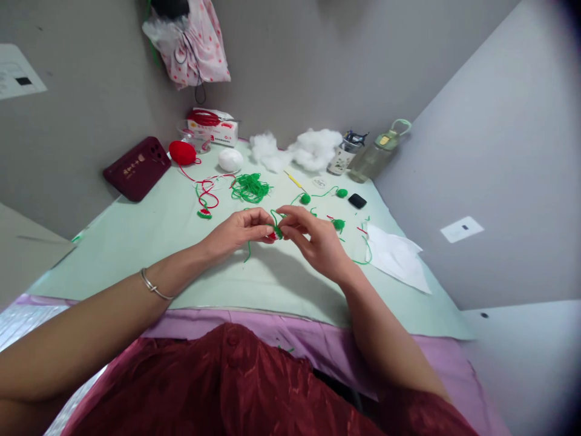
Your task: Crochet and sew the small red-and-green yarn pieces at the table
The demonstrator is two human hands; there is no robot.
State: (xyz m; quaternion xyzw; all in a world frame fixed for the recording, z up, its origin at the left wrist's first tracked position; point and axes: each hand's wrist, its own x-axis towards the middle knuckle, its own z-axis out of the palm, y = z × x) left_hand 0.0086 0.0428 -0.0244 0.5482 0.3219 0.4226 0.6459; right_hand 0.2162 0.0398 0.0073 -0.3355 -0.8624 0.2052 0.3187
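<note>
My left hand and my right hand meet above the pale green table cover, both pinched on a small red and green crochet piece. A green yarn strand hangs from it toward the cloth. A silver bangle circles my left wrist. Close behind my hands lie small green crochet pieces and a loose tangle of green yarn. A finished red and green piece with red yarn rests to the left.
At the back stand a red yarn ball, a white ball, white stuffing, a tissue box, two bottles and a maroon phone. White paper lies at right. A yellow crochet hook rests near the stuffing.
</note>
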